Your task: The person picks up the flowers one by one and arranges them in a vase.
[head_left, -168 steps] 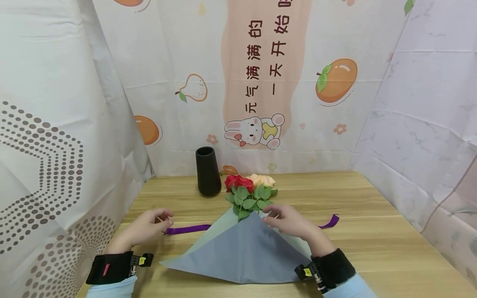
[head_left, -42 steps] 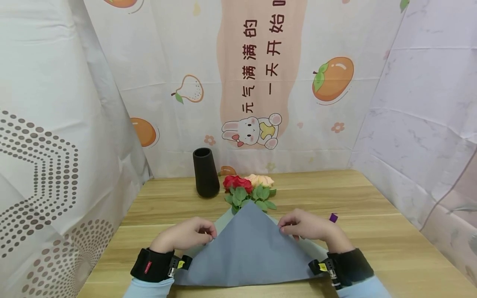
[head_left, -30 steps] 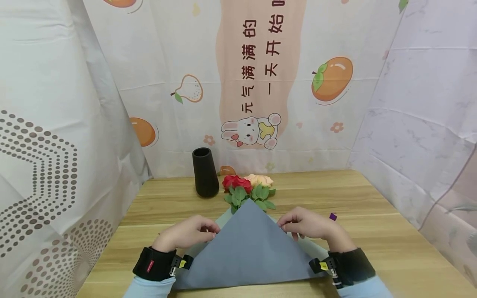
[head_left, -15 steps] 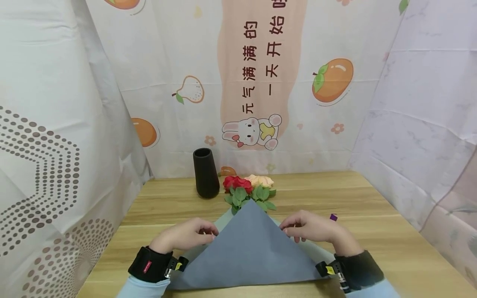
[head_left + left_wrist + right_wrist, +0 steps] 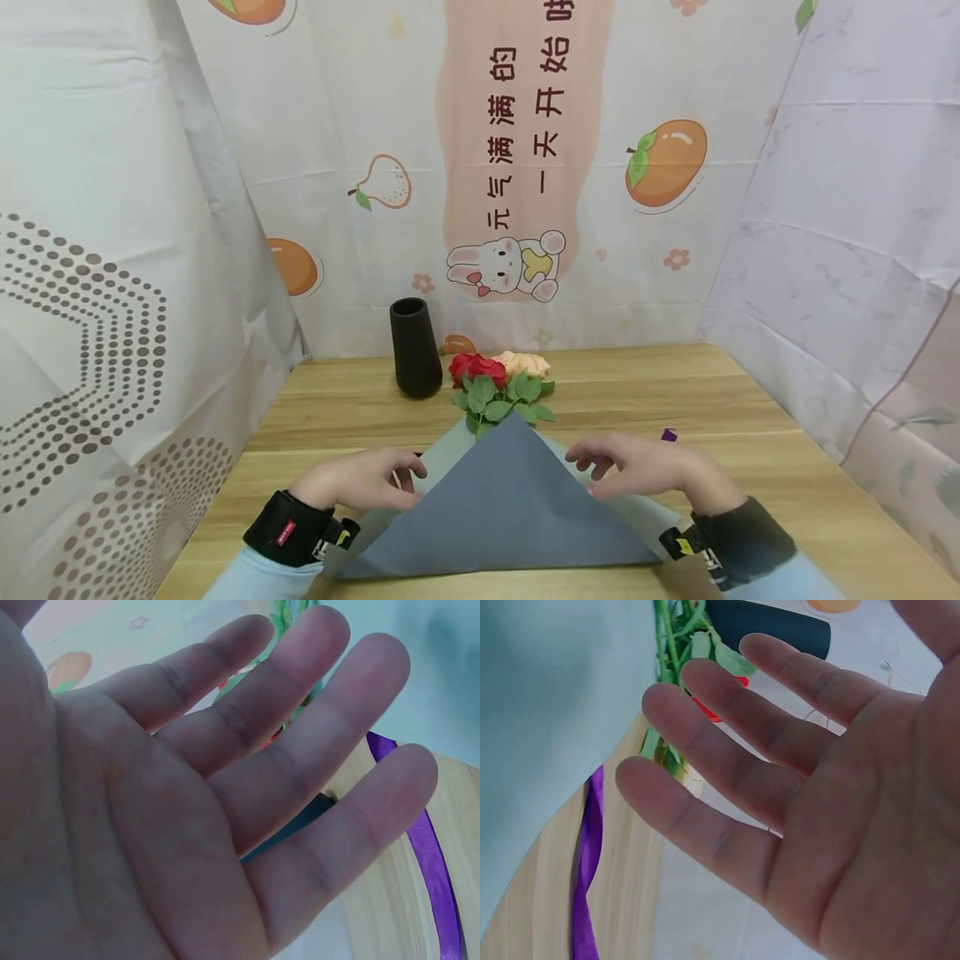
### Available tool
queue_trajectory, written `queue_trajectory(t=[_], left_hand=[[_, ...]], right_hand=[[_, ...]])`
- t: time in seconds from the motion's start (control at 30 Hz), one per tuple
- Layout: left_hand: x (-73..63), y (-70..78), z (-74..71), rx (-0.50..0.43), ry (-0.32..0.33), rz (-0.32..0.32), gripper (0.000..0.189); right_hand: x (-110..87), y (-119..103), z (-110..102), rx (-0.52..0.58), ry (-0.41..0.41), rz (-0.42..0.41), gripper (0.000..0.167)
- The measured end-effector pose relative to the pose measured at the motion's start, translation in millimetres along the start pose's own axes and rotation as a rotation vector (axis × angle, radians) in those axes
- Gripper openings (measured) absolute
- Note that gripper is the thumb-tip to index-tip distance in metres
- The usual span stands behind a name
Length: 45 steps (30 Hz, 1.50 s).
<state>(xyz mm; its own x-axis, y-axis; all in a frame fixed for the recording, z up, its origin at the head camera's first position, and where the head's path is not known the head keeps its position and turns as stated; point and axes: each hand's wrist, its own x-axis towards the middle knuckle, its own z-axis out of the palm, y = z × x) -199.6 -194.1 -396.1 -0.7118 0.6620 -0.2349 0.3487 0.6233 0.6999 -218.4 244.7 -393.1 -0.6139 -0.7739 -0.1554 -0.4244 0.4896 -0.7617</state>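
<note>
– What is on the left?
– The left hand (image 5: 367, 479), with its fingers spread loosely, near the sheet's edge. Behind stands a black vase (image 5: 416, 354).
– And in the middle?
– The folded blue-grey sheet (image 5: 502, 517) lies on the table (image 5: 757, 467), below the roses (image 5: 477, 371).
– On the right?
– The right hand (image 5: 637, 468), fingers also apart; beyond it, a purple ribbon (image 5: 669, 435).

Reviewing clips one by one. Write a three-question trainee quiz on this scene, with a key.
1. True or false: a narrow purple satin ribbon shows in both wrist views.
2. Which fits the tall, tapered black vase: A) lying flat; B) standing upright; C) upside down?
3. Fill in: in its wrist view, the left hand has its four fingers ____ (curled or extended).

Key: 1 true; 2 B; 3 extended.
</note>
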Motion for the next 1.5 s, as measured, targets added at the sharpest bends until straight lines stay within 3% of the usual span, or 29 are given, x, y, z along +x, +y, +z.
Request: queue_trajectory(t=[0.13, 0.3, 0.47, 0.6, 0.73, 0.83, 1.03, 1.2, 1.5], left_hand=[[-0.9, 2.0, 3.8, 0.010, -0.039, -0.031, 0.044], [-1.2, 2.2, 9.8, 0.027, -0.064, -0.007, 0.045], [0.4, 1.4, 18.3, 0.151, -0.042, 0.021, 0.053], [1.0, 1.1, 24.8, 0.239, -0.054, -0.039, 0.066], [2.3, -0.1, 29.1, 0.253, -0.073, -0.119, 0.073], [3.8, -1.5, 31.5, 0.275, -0.071, -0.136, 0.075], [2.2, -1.5, 35.7, 0.328, -0.041, -0.116, 0.081], [-1.9, -1.8, 38.4, 0.405, -0.016, -0.142, 0.087], [-1.5, -5.2, 44.9, 0.456, -0.005, -0.149, 0.094]], right_hand=[[-4.2, 0, 3, -0.056, -0.008, 0.019, 0.055], [-7.1, 1, 8, -0.126, -0.005, 0.035, 0.063], [-5.4, 2, 17, -0.219, -0.052, 0.078, 0.069], [-4.0, 2, 25, -0.284, -0.073, 0.141, 0.081], [-2.7, 4, 30, -0.300, -0.088, 0.165, 0.096], [-2.2, 6, 33, -0.311, -0.090, 0.173, 0.100], [-1.6, 11, 42, -0.378, -0.058, 0.185, 0.104], [-1.8, 12, 46, -0.430, -0.036, 0.207, 0.104], [-5.2, 10, 48, -0.429, -0.032, 0.201, 0.104]])
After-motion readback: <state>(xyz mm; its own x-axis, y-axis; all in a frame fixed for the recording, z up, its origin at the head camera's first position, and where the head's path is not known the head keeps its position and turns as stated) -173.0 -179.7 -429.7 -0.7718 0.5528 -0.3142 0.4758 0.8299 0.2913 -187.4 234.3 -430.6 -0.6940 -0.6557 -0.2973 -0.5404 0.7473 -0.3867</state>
